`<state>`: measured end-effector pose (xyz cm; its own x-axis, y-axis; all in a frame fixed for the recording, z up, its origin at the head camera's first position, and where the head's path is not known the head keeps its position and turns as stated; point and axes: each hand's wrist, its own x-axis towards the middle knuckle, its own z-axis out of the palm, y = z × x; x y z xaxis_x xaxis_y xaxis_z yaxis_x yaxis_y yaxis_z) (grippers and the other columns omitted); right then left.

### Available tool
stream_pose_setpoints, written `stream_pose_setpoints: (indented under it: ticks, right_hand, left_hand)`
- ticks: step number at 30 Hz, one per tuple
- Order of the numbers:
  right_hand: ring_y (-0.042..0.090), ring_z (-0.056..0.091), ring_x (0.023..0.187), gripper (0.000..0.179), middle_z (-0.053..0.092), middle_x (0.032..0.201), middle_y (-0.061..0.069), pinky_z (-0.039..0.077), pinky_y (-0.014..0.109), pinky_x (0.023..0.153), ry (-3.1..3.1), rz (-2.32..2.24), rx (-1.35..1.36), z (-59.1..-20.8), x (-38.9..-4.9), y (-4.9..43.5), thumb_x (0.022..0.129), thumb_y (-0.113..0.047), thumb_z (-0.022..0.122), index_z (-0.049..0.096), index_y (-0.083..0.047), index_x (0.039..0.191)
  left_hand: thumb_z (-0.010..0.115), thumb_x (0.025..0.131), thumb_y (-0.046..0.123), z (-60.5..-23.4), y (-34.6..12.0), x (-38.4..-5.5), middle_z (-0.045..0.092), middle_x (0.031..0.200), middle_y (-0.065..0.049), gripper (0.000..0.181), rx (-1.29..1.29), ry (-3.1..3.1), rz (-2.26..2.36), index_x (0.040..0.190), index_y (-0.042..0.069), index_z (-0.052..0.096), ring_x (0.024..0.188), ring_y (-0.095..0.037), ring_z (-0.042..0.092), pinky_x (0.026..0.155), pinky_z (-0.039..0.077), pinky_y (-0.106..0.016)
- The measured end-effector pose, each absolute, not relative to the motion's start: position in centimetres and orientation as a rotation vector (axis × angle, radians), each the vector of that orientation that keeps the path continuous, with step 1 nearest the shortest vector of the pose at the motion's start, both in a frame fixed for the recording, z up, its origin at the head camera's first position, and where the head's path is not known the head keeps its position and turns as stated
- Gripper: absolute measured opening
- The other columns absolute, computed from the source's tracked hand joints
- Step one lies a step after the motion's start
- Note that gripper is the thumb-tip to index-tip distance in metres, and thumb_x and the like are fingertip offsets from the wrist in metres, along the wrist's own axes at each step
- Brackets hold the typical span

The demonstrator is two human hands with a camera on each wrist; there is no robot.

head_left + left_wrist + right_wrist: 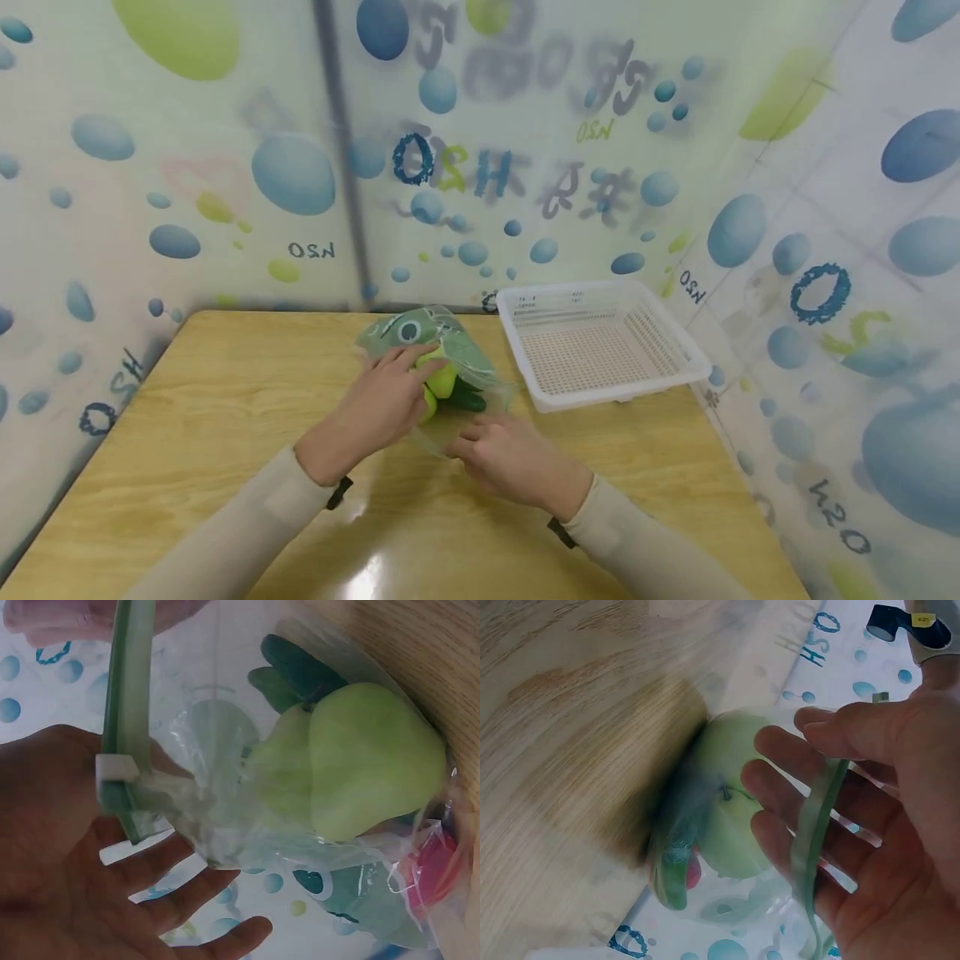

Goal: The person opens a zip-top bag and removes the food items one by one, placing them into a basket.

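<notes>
A clear zip bag (474, 363) with a green print lies on the table, its mouth toward me. Inside are light green fruits (375, 761), dark green cucumber-like pieces (468, 398) and a red item (435, 870) partly hidden by the film. My left hand (384, 400) rests over the bag's left side beside the fruits, fingers spread. Near its palm, a white slider (116, 769) sits on the green zip strip. My right hand (517, 454) pinches the bag's edge at the mouth, and the strip (821, 825) runs across its fingers.
A white plastic basket (630, 388) with a perforated bottom stands at the back right of the wooden table (225, 400). Behind and to the right, bubble-patterned wall covering (480, 225) borders the table.
</notes>
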<state>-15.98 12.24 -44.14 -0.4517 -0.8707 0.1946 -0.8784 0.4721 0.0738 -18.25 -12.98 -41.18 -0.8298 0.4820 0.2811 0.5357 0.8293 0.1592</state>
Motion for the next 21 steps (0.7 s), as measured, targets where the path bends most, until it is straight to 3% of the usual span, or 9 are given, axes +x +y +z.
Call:
stream_pose_setpoints:
  ticks: [3, 6, 9, 14, 21]
  right_hand:
    - [0.008, 0.078, 0.092, 0.010, 0.083, 0.103, -0.009, 0.065, 0.027, 0.079, -2.545, 0.097, 1.511, -44.1, -16.1, 12.2, 0.112, -0.025, 0.079, 0.086, -0.022, 0.119]
    - [0.006, 0.073, 0.082, 0.022, 0.078, 0.096, -0.008, 0.061, 0.025, 0.071, -2.617, 0.203, 1.463, -43.8, -16.4, 11.9, 0.120, -0.033, 0.067, 0.083, -0.020, 0.113]
    - [0.010, 0.077, 0.092, 0.025, 0.079, 0.109, -0.001, 0.066, 0.027, 0.079, -2.675, 0.307, 1.369, -43.3, -17.0, 11.2, 0.124, -0.027, 0.060, 0.081, -0.013, 0.123]
    - [0.025, 0.078, 0.129, 0.031, 0.075, 0.144, 0.016, 0.069, 0.036, 0.105, -2.687, 0.368, 1.236, -42.8, -18.3, 9.9, 0.119, -0.015, 0.067, 0.071, 0.001, 0.146]
    - [0.032, 0.074, 0.136, 0.052, 0.064, 0.159, 0.025, 0.068, 0.041, 0.110, -2.688, 0.334, 1.159, -42.7, -20.1, 8.9, 0.113, -0.019, 0.079, 0.060, 0.005, 0.155]
  left_hand:
    - [0.079, 0.101, 0.002, -41.3, -13.0, -19.0, 0.060, 0.174, -0.021, 0.059, -0.773, -2.763, -0.387, 0.159, 0.005, 0.067, 0.148, -0.049, 0.068, 0.116, 0.060, -0.069]
    - [0.083, 0.101, 0.004, -41.5, -13.0, -19.5, 0.058, 0.174, -0.024, 0.064, -0.782, -2.761, -0.456, 0.162, 0.001, 0.063, 0.147, -0.051, 0.068, 0.120, 0.058, -0.067]
    - [0.086, 0.100, 0.003, -41.5, -13.0, -19.8, 0.055, 0.175, -0.026, 0.071, -0.792, -2.784, -0.526, 0.165, 0.001, 0.059, 0.146, -0.054, 0.067, 0.120, 0.058, -0.067]
    - [0.080, 0.097, -0.009, -41.6, -13.2, -20.0, 0.052, 0.178, -0.027, 0.076, -0.808, -2.804, -0.620, 0.167, 0.001, 0.056, 0.149, -0.055, 0.064, 0.120, 0.058, -0.068]
    - [0.072, 0.093, -0.018, -41.8, -13.4, -20.1, 0.052, 0.174, -0.033, 0.080, -0.824, -2.801, -0.681, 0.169, -0.001, 0.053, 0.154, -0.054, 0.061, 0.119, 0.059, -0.066]
